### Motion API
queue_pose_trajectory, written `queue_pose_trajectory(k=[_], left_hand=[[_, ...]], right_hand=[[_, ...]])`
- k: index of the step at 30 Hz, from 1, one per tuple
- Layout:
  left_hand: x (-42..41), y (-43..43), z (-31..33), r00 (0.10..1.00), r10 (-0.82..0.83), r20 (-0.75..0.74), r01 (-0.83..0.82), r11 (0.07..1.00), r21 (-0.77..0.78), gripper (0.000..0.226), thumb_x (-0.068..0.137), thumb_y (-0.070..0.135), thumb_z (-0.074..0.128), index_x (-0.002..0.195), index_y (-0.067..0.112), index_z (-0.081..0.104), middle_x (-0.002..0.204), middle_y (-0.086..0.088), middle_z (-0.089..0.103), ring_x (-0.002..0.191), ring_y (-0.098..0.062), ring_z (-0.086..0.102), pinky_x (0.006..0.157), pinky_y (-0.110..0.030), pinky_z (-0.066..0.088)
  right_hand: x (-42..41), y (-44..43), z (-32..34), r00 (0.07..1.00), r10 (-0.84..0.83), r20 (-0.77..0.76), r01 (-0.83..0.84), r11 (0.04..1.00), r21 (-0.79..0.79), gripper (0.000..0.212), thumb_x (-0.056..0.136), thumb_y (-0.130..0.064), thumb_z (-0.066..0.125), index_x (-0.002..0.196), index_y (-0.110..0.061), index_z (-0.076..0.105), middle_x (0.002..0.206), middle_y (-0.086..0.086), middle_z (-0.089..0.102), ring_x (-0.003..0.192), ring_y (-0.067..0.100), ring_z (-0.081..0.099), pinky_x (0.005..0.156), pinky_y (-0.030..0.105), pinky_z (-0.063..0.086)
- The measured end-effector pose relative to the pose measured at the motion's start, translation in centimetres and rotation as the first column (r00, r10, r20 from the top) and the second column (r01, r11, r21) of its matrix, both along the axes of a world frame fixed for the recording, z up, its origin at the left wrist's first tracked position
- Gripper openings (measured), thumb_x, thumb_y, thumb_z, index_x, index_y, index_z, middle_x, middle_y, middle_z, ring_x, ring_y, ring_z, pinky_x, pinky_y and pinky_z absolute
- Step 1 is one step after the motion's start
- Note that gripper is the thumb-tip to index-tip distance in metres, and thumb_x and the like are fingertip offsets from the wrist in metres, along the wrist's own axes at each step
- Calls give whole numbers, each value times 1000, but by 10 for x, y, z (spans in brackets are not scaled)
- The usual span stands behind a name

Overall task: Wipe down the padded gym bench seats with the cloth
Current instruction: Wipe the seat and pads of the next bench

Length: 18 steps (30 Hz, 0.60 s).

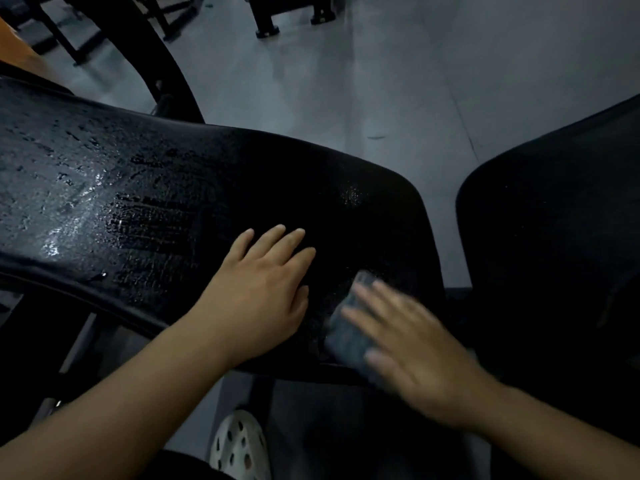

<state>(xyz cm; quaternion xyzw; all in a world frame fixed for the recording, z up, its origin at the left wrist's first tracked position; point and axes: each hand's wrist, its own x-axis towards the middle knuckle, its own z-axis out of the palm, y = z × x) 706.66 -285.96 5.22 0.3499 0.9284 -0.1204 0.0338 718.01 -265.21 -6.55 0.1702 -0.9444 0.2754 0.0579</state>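
Note:
A long black padded bench seat (pixel 166 188) runs from the left edge to the middle, its cracked surface wet and shiny toward the left. My left hand (pixel 266 292) lies flat on the pad near its right end, fingers spread, holding nothing. My right hand (pixel 415 355) is motion-blurred and presses a dark grey-blue cloth (pixel 349 327) against the pad's near right corner. A second black pad (pixel 554 244) stands to the right, separated by a narrow gap.
Grey floor (pixel 346 81) stretches beyond the pads. Black metal frame legs and feet (pixel 266 29) stand at the top. A curved black frame post (pixel 156 57) rises behind the bench. My white perforated clog (pixel 239 445) is on the floor below.

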Motion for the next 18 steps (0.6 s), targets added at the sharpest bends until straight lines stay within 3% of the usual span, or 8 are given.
queue_pose_trajectory(k=[2, 4, 7, 9, 12, 15, 18], left_hand=[[3, 10, -1, 999, 26, 39, -27, 999, 20, 76, 85, 54, 14, 150, 25, 39, 162, 0, 28, 152, -22, 18, 123, -51, 14], [4, 24, -6, 998, 2, 60, -4, 999, 44, 79, 84, 54, 11, 152, 24, 36, 163, -1, 26, 152, -21, 16, 123, -46, 11], [6, 38, -13, 994, -25, 110, 23, 1000, 20, 83, 80, 53, 10, 156, 23, 24, 166, 2, 15, 153, -18, 6, 124, -44, 3], [8, 43, -15, 986, -60, 157, 59, 998, 7, 87, 77, 58, 13, 158, 26, 16, 167, 5, 8, 153, -15, -1, 124, -43, -1], [4, 45, -15, 980, -121, 159, 124, 992, -8, 92, 72, 63, 9, 157, 27, 18, 166, 6, 11, 153, -14, 1, 125, -42, 0], [-5, 46, -15, 982, -122, 142, 122, 992, 10, 92, 74, 65, 13, 155, 25, 28, 165, 5, 20, 153, -15, 9, 124, -39, 4], [-15, 47, -12, 992, -59, 108, 60, 998, -1, 95, 70, 65, 8, 153, 27, 30, 165, 5, 17, 153, -15, 8, 124, -39, 5]], right_hand=[[-35, 8, 4, 966, -232, 118, 238, 970, -44, 61, 99, -60, 9, 157, -40, 12, 166, -11, 1, 151, 2, -11, 121, 36, 8], [-51, -13, 13, 918, -348, 187, 358, 934, -17, 72, 90, -61, 0, 158, -39, 5, 167, -11, -7, 151, 7, -16, 124, 37, 1], [-19, -38, 21, 966, -203, 160, 217, 974, -68, 67, 94, -54, 6, 158, -35, -2, 165, -15, -13, 150, 5, -21, 122, 31, -10], [2, -20, 14, 978, -106, 180, 128, 985, -116, 60, 99, -53, 13, 155, -38, 1, 164, -19, -10, 149, 0, -18, 122, 26, -9], [-30, 18, -3, 953, -242, 183, 257, 964, -64, 65, 95, -59, 11, 157, -38, 10, 165, -18, -2, 150, -1, -11, 124, 32, 3], [-81, 13, 2, 855, -459, 241, 473, 881, 1, 74, 91, -59, 5, 159, -33, 10, 168, -9, 0, 153, 10, -7, 124, 38, 3], [-68, -12, 9, 889, -415, 192, 426, 904, -19, 73, 89, -59, -2, 159, -37, 5, 168, -10, -4, 153, 11, -13, 124, 36, -2]])
